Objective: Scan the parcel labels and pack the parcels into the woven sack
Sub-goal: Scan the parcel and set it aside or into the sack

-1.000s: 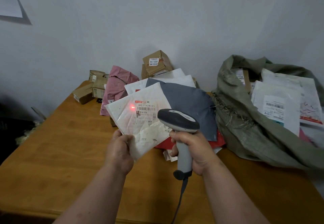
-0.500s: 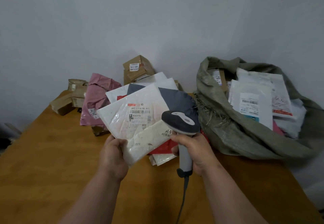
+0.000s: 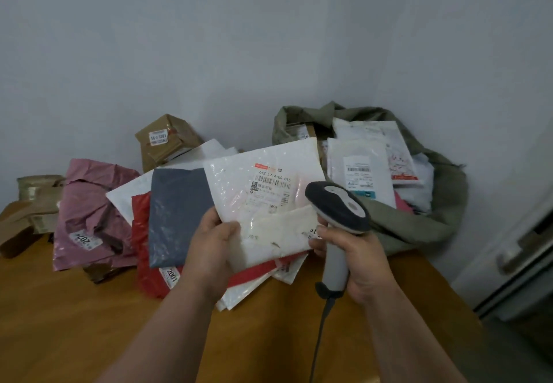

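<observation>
Nearest the camera, over the wooden table [image 3: 74, 322]: left hand [image 3: 211, 251] gripping the lower left corner of a white bubble mailer [image 3: 263, 197], thumb on top, fingers hidden beneath; mailer raised clear of the table, printed label [image 3: 270, 186] and barcode facing up. Just to the right, right hand [image 3: 363, 260] curled round the grey handle of a barcode scanner [image 3: 338, 209], dark head overlapping the mailer's right edge, cable [image 3: 320, 337] trailing down toward the near table edge.

Beneath and behind the mailer, a loose heap of parcels lying on the table: grey poly bag [image 3: 176, 212] on top of a red bag [image 3: 142, 233], white envelopes poking out below, crumpled pink bag [image 3: 89, 203] just left of them. Further left, taped brown boxes [image 3: 33, 203]; behind the heap, against the wall, a tilted cardboard box [image 3: 167, 140] with a white sticker.

Farther right, at the table's back corner, the olive woven sack [image 3: 419, 227], mouth open, holding several white labelled packets [image 3: 359, 170]. At far right, off the table, part of a door with a handle [image 3: 514, 251].
</observation>
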`<control>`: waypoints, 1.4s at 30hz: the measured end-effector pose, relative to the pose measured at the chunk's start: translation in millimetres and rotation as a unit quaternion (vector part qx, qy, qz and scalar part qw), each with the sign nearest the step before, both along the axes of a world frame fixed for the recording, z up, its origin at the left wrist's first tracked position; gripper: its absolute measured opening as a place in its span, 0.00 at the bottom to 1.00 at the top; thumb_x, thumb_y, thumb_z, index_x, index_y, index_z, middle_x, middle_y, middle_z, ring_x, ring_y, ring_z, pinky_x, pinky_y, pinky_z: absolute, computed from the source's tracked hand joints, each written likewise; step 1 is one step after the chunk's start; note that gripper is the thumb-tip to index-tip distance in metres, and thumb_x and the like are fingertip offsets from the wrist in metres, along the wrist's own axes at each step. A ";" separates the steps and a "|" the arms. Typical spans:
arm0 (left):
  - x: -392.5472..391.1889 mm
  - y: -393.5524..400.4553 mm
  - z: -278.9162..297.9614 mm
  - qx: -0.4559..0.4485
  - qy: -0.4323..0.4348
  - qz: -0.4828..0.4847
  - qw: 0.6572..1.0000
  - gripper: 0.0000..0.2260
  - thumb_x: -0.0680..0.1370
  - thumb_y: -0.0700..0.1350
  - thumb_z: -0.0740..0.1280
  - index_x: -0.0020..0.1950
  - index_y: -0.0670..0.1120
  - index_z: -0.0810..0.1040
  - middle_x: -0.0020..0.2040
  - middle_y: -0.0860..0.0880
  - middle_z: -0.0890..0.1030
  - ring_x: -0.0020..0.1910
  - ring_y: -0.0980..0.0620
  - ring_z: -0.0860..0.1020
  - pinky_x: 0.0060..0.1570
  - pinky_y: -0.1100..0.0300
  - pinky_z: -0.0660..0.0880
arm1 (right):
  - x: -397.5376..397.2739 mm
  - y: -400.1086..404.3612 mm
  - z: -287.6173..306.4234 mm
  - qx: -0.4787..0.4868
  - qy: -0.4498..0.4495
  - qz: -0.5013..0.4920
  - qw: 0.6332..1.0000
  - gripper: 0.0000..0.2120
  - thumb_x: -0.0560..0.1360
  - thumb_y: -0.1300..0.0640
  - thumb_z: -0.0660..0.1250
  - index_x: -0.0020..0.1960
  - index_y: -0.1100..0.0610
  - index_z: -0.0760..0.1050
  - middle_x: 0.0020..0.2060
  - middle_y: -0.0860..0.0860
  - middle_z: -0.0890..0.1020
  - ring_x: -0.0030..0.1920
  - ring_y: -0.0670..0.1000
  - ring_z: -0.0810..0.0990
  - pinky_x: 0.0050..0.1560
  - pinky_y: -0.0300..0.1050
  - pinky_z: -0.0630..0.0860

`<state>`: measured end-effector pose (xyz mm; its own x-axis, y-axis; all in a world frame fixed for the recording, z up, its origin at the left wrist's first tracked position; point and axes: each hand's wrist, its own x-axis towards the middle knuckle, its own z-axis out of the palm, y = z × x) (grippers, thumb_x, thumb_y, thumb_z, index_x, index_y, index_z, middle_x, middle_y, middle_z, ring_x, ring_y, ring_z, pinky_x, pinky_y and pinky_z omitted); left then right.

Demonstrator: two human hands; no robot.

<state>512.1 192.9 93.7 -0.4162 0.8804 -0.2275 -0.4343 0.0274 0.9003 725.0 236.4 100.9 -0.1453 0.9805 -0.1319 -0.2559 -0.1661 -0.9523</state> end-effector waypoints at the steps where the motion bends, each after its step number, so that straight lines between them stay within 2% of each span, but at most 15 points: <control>1: 8.2 7.2 4.7 0.004 0.046 -0.018 0.999 0.16 0.81 0.39 0.63 0.60 0.60 0.76 0.61 0.52 0.80 0.57 0.45 0.80 0.45 0.47 0.83 | 6.6 5.2 1.3 -0.003 0.013 -0.031 0.999 0.10 0.65 0.63 0.78 0.47 0.56 0.84 0.43 0.56 0.87 0.43 0.58 0.86 0.47 0.54 0.83; 4: 30.2 31.6 16.8 0.024 0.165 -0.065 0.984 0.24 0.81 0.42 0.65 0.69 0.67 0.68 0.64 0.58 0.76 0.58 0.54 0.76 0.40 0.61 0.80 | 28.9 26.6 8.0 0.026 0.043 -0.102 0.994 0.14 0.66 0.64 0.76 0.51 0.57 0.82 0.44 0.52 0.87 0.44 0.56 0.86 0.45 0.52 0.83; 7: 57.4 61.7 31.1 0.050 0.243 -0.098 0.964 0.32 0.81 0.42 0.65 0.75 0.69 0.57 0.67 0.60 0.72 0.63 0.56 0.72 0.56 0.58 0.75 | 54.7 54.3 16.1 0.048 0.051 -0.146 0.987 0.11 0.70 0.66 0.74 0.51 0.57 0.81 0.40 0.49 0.87 0.42 0.54 0.86 0.48 0.53 0.82; 8: 68.4 73.9 36.5 0.067 0.260 -0.111 0.957 0.32 0.81 0.41 0.65 0.76 0.68 0.56 0.66 0.62 0.71 0.65 0.57 0.71 0.57 0.60 0.74 | 64.2 65.7 18.8 0.049 0.052 -0.156 0.985 0.10 0.71 0.66 0.74 0.51 0.56 0.80 0.40 0.48 0.87 0.42 0.53 0.86 0.49 0.52 0.83; 10: 92.3 101.1 47.6 0.093 0.307 -0.128 0.939 0.31 0.81 0.39 0.65 0.76 0.65 0.59 0.67 0.62 0.69 0.68 0.57 0.68 0.60 0.63 0.73 | 84.7 91.3 24.5 0.054 0.054 -0.167 0.983 0.10 0.72 0.65 0.73 0.52 0.57 0.80 0.39 0.47 0.87 0.41 0.52 0.87 0.46 0.48 0.83; 12: 116.6 131.6 57.1 0.098 0.392 -0.128 0.906 0.26 0.81 0.41 0.64 0.75 0.62 0.65 0.71 0.57 0.67 0.71 0.55 0.66 0.69 0.58 0.68 | 105.4 119.0 29.4 0.057 0.063 -0.179 0.980 0.11 0.72 0.66 0.73 0.55 0.60 0.80 0.39 0.48 0.87 0.41 0.52 0.87 0.46 0.46 0.84; 15: 145.6 177.7 60.6 0.088 0.455 -0.137 0.875 0.23 0.81 0.45 0.64 0.75 0.59 0.67 0.72 0.55 0.63 0.70 0.52 0.68 0.67 0.62 0.69 | 131.2 159.3 29.9 0.044 0.062 -0.187 0.979 0.14 0.72 0.66 0.74 0.58 0.62 0.80 0.43 0.52 0.87 0.48 0.57 0.86 0.55 0.55 0.82; 17: 153.7 204.0 56.9 0.042 0.529 -0.156 0.833 0.24 0.81 0.47 0.63 0.77 0.58 0.64 0.74 0.55 0.61 0.71 0.50 0.67 0.68 0.60 0.68 | 142.0 183.1 25.5 0.028 0.034 -0.169 0.985 0.15 0.71 0.65 0.75 0.57 0.62 0.81 0.48 0.57 0.86 0.54 0.61 0.84 0.60 0.61 0.79; 20: 151.6 225.4 45.2 -0.093 0.665 -0.172 0.721 0.23 0.79 0.48 0.62 0.75 0.59 0.67 0.78 0.52 0.59 0.74 0.45 0.64 0.72 0.44 0.60 | 146.9 206.6 12.8 -0.008 -0.043 -0.097 0.994 0.10 0.69 0.63 0.77 0.49 0.57 0.81 0.46 0.58 0.86 0.53 0.62 0.84 0.60 0.62 0.79; 23: 154.2 227.3 35.3 -0.145 0.694 -0.127 0.694 0.18 0.80 0.52 0.59 0.70 0.61 0.73 0.74 0.55 0.67 0.70 0.48 0.68 0.68 0.46 0.57 | 146.2 216.0 -4.2 -0.024 -0.071 -0.044 0.996 0.11 0.69 0.64 0.77 0.49 0.55 0.81 0.40 0.54 0.87 0.49 0.60 0.86 0.57 0.59 0.81; 26: 156.5 224.5 34.2 -0.118 0.684 -0.054 0.718 0.16 0.80 0.52 0.61 0.67 0.61 0.75 0.69 0.59 0.72 0.68 0.52 0.68 0.63 0.51 0.53 | 144.0 220.5 -11.8 -0.029 -0.068 -0.010 0.997 0.13 0.70 0.64 0.76 0.51 0.54 0.81 0.42 0.51 0.88 0.45 0.57 0.87 0.52 0.57 0.82; 29: 150.9 219.4 39.5 -0.106 0.649 0.012 0.754 0.13 0.80 0.49 0.63 0.63 0.60 0.77 0.67 0.56 0.74 0.67 0.51 0.69 0.59 0.54 0.53 | 140.0 226.6 -8.7 -0.029 -0.060 0.013 0.998 0.15 0.70 0.64 0.76 0.54 0.54 0.81 0.42 0.51 0.88 0.43 0.58 0.87 0.48 0.53 0.82; 36: 113.5 185.4 33.3 -0.086 0.549 0.106 0.824 0.10 0.80 0.47 0.65 0.57 0.61 0.78 0.63 0.58 0.73 0.64 0.54 0.70 0.58 0.54 0.53 | 113.9 203.9 17.7 0.013 -0.051 0.052 0.997 0.11 0.70 0.63 0.77 0.52 0.56 0.83 0.41 0.53 0.87 0.40 0.57 0.87 0.45 0.52 0.83; 39: 87.4 160.5 23.2 -0.112 0.517 0.126 0.839 0.10 0.80 0.48 0.66 0.60 0.59 0.79 0.64 0.55 0.74 0.64 0.52 0.73 0.61 0.52 0.59 | 88.8 176.8 32.6 0.037 -0.054 0.110 0.992 0.10 0.68 0.62 0.78 0.48 0.55 0.85 0.41 0.56 0.87 0.40 0.57 0.86 0.42 0.49 0.82; 42: 53.8 127.4 12.0 -0.128 0.468 0.120 0.866 0.12 0.80 0.46 0.67 0.62 0.56 0.78 0.64 0.52 0.75 0.61 0.51 0.75 0.66 0.42 0.69 | 52.0 144.1 40.3 0.053 -0.077 0.163 0.982 0.12 0.62 0.58 0.80 0.46 0.53 0.86 0.41 0.57 0.87 0.41 0.56 0.86 0.46 0.54 0.82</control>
